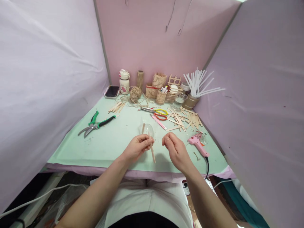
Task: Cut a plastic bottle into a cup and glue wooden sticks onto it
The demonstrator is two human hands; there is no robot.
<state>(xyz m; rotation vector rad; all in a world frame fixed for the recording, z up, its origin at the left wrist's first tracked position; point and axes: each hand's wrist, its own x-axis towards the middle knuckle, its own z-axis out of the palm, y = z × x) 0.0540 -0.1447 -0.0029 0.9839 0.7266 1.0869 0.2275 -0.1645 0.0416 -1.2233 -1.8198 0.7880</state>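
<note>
My left hand (139, 146) is closed on wooden craft sticks (152, 152). One slants down toward the table's front edge, and another sticks up past the fingers. Just to the right is my right hand (174, 149), fingers curled in and apart from the sticks; whatever it may hold is hidden. Behind the left hand lies a clear plastic piece (149, 129), partly covered by the sticks. A pink utility knife or pen (158, 122) rests beyond the hands, close to scissors (159, 114) with yellow and red handles.
A pink glue gun (199, 144) with a black cord lies at right. Green-and-black pruning shears (95, 125) lie at left. Loose craft sticks (178, 120) are scattered at back right. Along the back stand a bottle (124, 85), twine (135, 94), a water cup (178, 102) and white glue sticks (196, 83).
</note>
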